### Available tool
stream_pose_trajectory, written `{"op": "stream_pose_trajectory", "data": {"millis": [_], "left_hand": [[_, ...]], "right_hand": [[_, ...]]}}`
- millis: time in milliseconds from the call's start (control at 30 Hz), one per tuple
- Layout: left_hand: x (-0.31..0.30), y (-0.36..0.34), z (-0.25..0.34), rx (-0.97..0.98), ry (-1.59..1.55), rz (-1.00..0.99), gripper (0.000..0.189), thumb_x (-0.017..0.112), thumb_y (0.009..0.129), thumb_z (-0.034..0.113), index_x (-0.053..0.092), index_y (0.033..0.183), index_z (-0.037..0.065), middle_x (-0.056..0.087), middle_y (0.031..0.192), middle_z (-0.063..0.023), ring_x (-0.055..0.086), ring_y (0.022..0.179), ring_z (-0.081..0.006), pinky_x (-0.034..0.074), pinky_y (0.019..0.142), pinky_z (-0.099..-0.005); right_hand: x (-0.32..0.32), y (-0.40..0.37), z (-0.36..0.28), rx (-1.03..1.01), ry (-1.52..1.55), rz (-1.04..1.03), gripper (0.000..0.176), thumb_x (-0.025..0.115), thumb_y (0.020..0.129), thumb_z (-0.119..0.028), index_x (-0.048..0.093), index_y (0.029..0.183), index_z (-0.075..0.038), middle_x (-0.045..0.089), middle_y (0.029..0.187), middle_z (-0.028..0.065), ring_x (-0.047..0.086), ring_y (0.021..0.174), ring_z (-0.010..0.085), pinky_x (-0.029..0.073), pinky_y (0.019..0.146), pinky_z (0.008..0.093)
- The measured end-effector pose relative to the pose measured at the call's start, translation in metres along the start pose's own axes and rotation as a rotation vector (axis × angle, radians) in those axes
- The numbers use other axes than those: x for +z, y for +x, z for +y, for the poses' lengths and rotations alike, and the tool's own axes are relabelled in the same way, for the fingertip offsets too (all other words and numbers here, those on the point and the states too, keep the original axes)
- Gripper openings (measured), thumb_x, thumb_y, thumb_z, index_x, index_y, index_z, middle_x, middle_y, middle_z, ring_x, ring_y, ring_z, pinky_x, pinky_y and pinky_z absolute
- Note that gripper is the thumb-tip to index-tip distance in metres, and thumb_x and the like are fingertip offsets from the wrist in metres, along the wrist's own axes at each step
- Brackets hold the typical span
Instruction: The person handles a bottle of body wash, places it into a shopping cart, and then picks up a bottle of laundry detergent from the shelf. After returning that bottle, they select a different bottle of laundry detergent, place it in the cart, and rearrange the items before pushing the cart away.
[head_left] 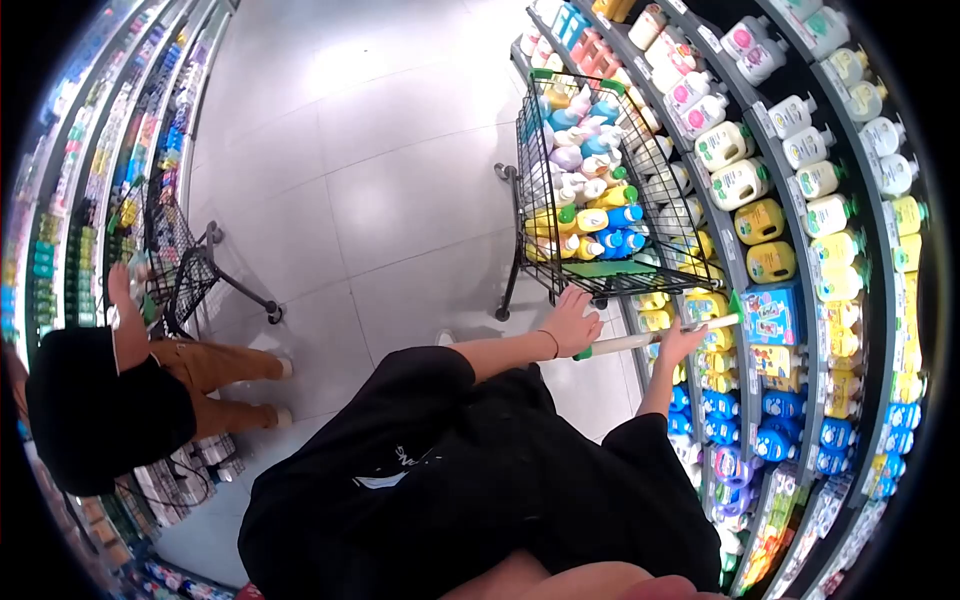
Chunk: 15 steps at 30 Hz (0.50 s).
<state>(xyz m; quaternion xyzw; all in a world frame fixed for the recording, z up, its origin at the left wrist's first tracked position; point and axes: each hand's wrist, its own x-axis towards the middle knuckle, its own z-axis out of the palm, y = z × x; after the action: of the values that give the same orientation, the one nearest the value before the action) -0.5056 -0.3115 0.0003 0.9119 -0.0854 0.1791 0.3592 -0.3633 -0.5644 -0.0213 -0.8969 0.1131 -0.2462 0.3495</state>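
Note:
A black wire shopping cart (525, 190) stands in front of me, filled with several bottles (580, 165) in white, yellow, blue and lilac, many with pump tops. Its pale handle (628, 344) has green ends and runs across in front of my body. My right hand (681, 342) is closed around the right part of this handle. At the handle's left end lies my left hand (573, 322), fingers stretched out toward the cart basket and a dark band at the wrist.
Shelves of pump bottles and jugs (740, 183) line the right side, close to the cart. Across the tiled aisle floor (370, 210), another person (110, 400) in black top and brown trousers stands by a second cart (175, 250) at the left shelves.

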Motion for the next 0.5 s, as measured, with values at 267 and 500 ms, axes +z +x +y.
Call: {"op": "stream_pose_trajectory", "data": {"millis": [267,500], "left_hand": [[0.008,-0.009,0.010,0.088,-0.012,-0.124,0.038,0.051,0.090,0.034,0.065,0.099,0.000,0.048,0.123,-0.0323,0.038,0.122,-0.0481,0.020,0.108,-0.0601],[-0.010,0.002,-0.021,0.189,-0.123,-0.230,0.038,0.056,0.090,0.036,0.057,0.113,0.006,0.050,0.124,-0.0236,0.043,0.125,-0.0411,0.031,0.103,-0.0505]], "right_hand": [[-0.022,-0.071,-0.082,0.448,0.261,-0.044,0.087,0.064,0.082,-0.004,0.009,0.150,-0.003,0.027,0.146,0.0227,0.047,0.119,0.0380,0.053,0.084,0.0443],[-0.029,-0.079,-0.085,0.755,0.493,0.001,0.076,0.054,0.092,-0.012,0.006,0.149,-0.026,0.044,0.131,0.0184,0.066,0.071,0.0302,0.052,0.054,0.0367]]}}
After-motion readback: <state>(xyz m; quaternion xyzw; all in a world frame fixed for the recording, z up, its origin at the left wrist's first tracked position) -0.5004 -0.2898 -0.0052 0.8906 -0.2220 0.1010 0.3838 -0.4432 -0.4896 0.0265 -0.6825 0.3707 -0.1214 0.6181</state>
